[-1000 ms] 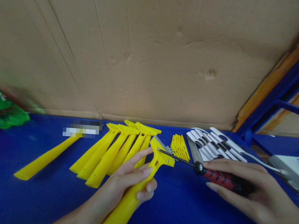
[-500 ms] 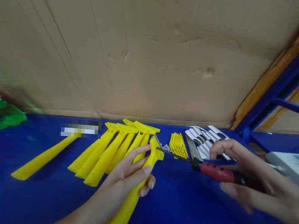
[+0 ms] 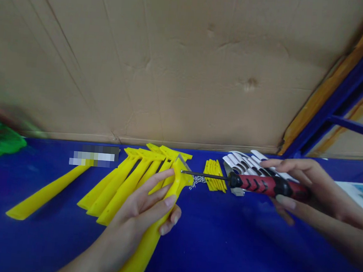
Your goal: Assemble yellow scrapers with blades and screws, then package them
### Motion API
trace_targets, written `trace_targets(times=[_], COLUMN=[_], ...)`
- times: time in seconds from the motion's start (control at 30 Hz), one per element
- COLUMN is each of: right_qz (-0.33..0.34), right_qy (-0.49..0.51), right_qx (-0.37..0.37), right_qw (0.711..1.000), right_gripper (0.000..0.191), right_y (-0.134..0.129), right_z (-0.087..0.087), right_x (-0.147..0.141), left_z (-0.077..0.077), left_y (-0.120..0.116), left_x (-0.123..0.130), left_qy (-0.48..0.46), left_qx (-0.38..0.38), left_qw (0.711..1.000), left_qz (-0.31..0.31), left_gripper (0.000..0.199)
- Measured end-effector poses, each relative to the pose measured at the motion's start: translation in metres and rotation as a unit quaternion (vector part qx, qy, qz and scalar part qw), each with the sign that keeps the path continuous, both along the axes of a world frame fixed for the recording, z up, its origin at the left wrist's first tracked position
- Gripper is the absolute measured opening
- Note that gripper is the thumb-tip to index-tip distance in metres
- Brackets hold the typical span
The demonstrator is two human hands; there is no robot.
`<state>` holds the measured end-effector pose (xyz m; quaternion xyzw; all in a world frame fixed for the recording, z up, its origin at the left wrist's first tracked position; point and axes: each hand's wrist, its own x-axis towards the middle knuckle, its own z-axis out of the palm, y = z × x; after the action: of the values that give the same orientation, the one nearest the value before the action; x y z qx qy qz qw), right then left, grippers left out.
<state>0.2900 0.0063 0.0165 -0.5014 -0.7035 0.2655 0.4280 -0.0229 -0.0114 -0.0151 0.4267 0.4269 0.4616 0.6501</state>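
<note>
L grip (image 3: 136, 214) wrapped round yellow scraper (image 3: 151, 240); R grip (image 3: 330, 204) loosely on screwdriver (image 3: 257, 184), head view.
Scraper's above blue worktop (image 3: 212, 243), screwdriver tip at its head. Prob. light, stiff plastic, a bit slippery; hold mid-handle, clear of blade (image 3: 184, 163). Long axis slants: head away & slightly R, handle back twd wearer. Screwdriver's approx. crosswise, tip L.

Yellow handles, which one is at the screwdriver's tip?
The yellow handle held in the left hand; the other handles lie on the blue table.
</note>
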Motion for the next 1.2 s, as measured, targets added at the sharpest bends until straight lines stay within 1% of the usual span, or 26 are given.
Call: trace_targets(times=[0.03,0.07,0.1,0.2,0.23,0.27,0.33,0.4,0.47,0.53,0.57,0.6,0.63,0.7,0.77,0.8,0.87,0.97,1.0,1.07,1.13,1.17,1.2], right_qz=[0.000,0.004,-0.011,-0.075,-0.076,-0.060,0.002,0.042,0.033,-0.006,-0.019,-0.018,-0.004,0.038,0.061,0.061,0.038,-0.021,-0.024,0.007,0.040,0.045,0.038], right_qy=[0.018,0.034,0.045,0.054,0.053,0.058,0.075,0.091,0.089,0.080,0.080,0.087,0.098,0.118,0.116,0.112,0.111,0.119,0.119,0.113,0.103,0.096,0.090], right_qx=[0.006,0.020,0.031,0.044,0.038,0.031,0.020,0.027,0.036,0.023,0.007,-0.008,-0.022,-0.030,-0.020,-0.012,-0.004,-0.029,-0.035,-0.034,-0.010,0.001,0.008], right_qw=[1.000,0.999,0.998,0.995,0.995,0.996,0.997,0.995,0.995,0.997,0.997,0.996,0.995,0.992,0.991,0.992,0.993,0.992,0.992,0.993,0.994,0.994,0.995], right_gripper=[0.028,0.025,0.024,0.038,0.040,0.036,0.023,0.019,0.017,0.026,0.032,0.035,0.034,0.026,0.028,0.028,0.024,0.038,0.039,0.030,0.033,0.034,0.031], right_y=[0.001,0.002,0.003,0.004,0.004,0.003,0.002,0.002,0.001,0.000,-0.001,-0.001,-0.002,-0.002,-0.001,0.000,0.002,0.003,0.003,0.003,0.002,0.002,0.002], right_z=[0.000,0.000,0.001,0.003,0.003,0.004,0.004,0.003,0.003,0.001,0.000,-0.001,-0.002,-0.003,-0.003,-0.003,-0.005,-0.009,-0.010,-0.010,-0.008,-0.006,-0.005], right_x=[0.001,0.001,0.000,-0.002,-0.002,-0.002,0.000,-0.001,-0.004,-0.008,-0.010,-0.011,-0.012,-0.013,-0.013,-0.013,-0.014,-0.014,-0.013,-0.010,-0.008,-0.008,-0.008], left_z=[0.001,0.001,0.001,0.004,0.006,0.007,0.010,0.011,0.011,0.010,0.009,0.009,0.008,0.005,0.002,0.001,0.001,0.002,0.002,0.000,-0.005,-0.008,-0.010], left_y=[-0.001,-0.002,-0.004,-0.008,-0.008,-0.008,-0.006,-0.005,-0.004,-0.004,-0.004,-0.003,-0.003,0.000,0.002,0.002,0.002,0.000,0.000,0.001,0.003,0.004,0.004], left_x=[0.000,0.001,0.003,0.007,0.009,0.009,0.009,0.009,0.010,0.010,0.010,0.009,0.008,0.004,0.002,0.001,0.003,0.007,0.007,0.008,0.007,0.006,0.006], left_qy=[0.003,0.001,-0.003,0.000,0.006,0.012,0.021,0.025,0.031,0.031,0.033,0.033,0.032,0.019,0.014,0.005,0.007,0.017,0.016,0.008,-0.009,-0.014,-0.017], left_qx=[0.002,0.006,0.012,0.011,0.007,0.005,0.000,0.003,0.004,0.011,0.012,0.016,0.021,0.044,0.050,0.059,0.054,0.048,0.049,0.053,0.063,0.066,0.066], left_qw=[1.000,1.000,1.000,1.000,1.000,1.000,1.000,0.999,0.999,0.999,0.999,0.999,0.999,0.998,0.998,0.997,0.998,0.998,0.998,0.997,0.997,0.997,0.997], left_qz=[0.000,0.002,0.006,0.005,0.005,0.009,0.018,0.026,0.028,0.028,0.030,0.034,0.038,0.044,0.022,0.039,0.043,0.039,0.043,0.049,0.049,0.046,0.041], left_gripper=[0.079,0.078,0.078,0.080,0.081,0.081,0.083,0.086,0.085,0.083,0.082,0.081,0.081,0.082,0.084,0.083,0.081,0.077,0.076,0.075,0.073,0.071,0.069])
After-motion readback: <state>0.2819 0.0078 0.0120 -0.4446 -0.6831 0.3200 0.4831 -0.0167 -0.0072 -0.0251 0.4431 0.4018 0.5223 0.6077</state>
